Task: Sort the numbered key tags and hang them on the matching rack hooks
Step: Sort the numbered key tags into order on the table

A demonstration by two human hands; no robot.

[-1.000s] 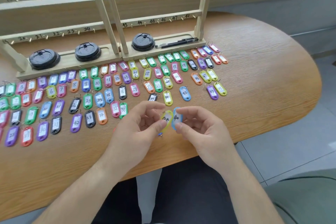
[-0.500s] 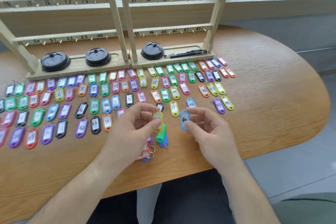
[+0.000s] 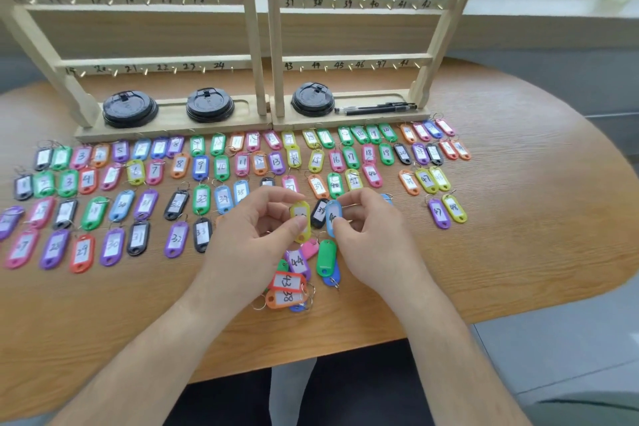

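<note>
Hands, two, centre of frame, both raised over the table (image 3: 518, 225).
- Left hand (image 3: 249, 245): thumb and forefinger pinch one yellow tag (image 3: 300, 218), which stands upright, the thumb across its lower label. The other fingers are loosely curled.
- Right hand (image 3: 373, 239): thumb and forefinger pinch one light-blue tag (image 3: 333, 216) by its edge. My thumb partly covers its number.

The two held tags stand nearly side by side. One black tag (image 3: 318, 213) lies on the table between them.

Loose heap, just below my fingers: at least six tags, among them red 43 (image 3: 287, 281), orange 38 (image 3: 285, 297), purple 44 (image 3: 297, 261) and a green tag (image 3: 326, 258).

Sorted tags (image 3: 200, 168): several dozen in rows across mid frame. My hands hide some.

Wooden racks, two, upper frame: left rack (image 3: 155, 64) and right rack (image 3: 356, 59), both with numbered hooks.

On the rack bases:
- Black lids, three (image 3: 210, 104).
- Black pens, two (image 3: 375, 108).
</note>
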